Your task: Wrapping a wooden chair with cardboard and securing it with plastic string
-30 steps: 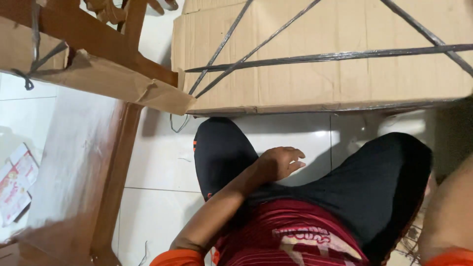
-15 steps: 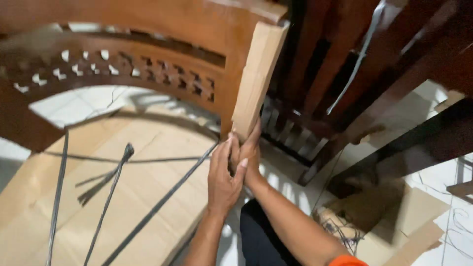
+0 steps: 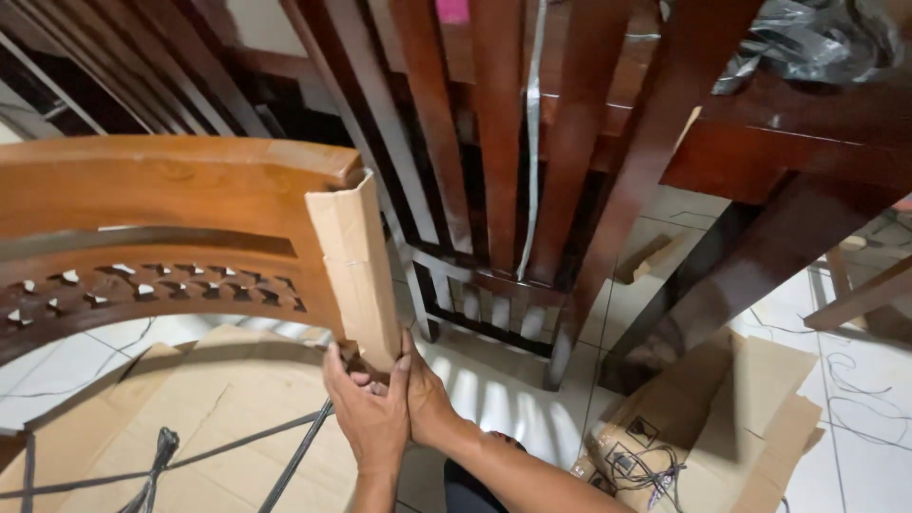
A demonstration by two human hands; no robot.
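A strip of brown cardboard (image 3: 356, 271) wraps the upright end post of a light-brown carved wooden chair back (image 3: 161, 199). My left hand (image 3: 366, 413) grips the lower end of the cardboard from the left, fingers curled around it. My right hand (image 3: 425, 399) presses against the same lower end from the right, thumb along the cardboard. Both hands touch each other at the bottom of the post.
Dark-brown slatted wooden furniture (image 3: 494, 142) stands just behind the post. A flat cardboard box with black straps (image 3: 190, 427) lies on the white tiled floor at left. Torn cardboard and loose black strapping (image 3: 703, 437) lie at right. A grey plastic sheet (image 3: 807, 38) is at top right.
The view has shifted from looking down at my lap and a strapped box to the chair post. Since half a second ago both hands stay on the cardboard's lower end.
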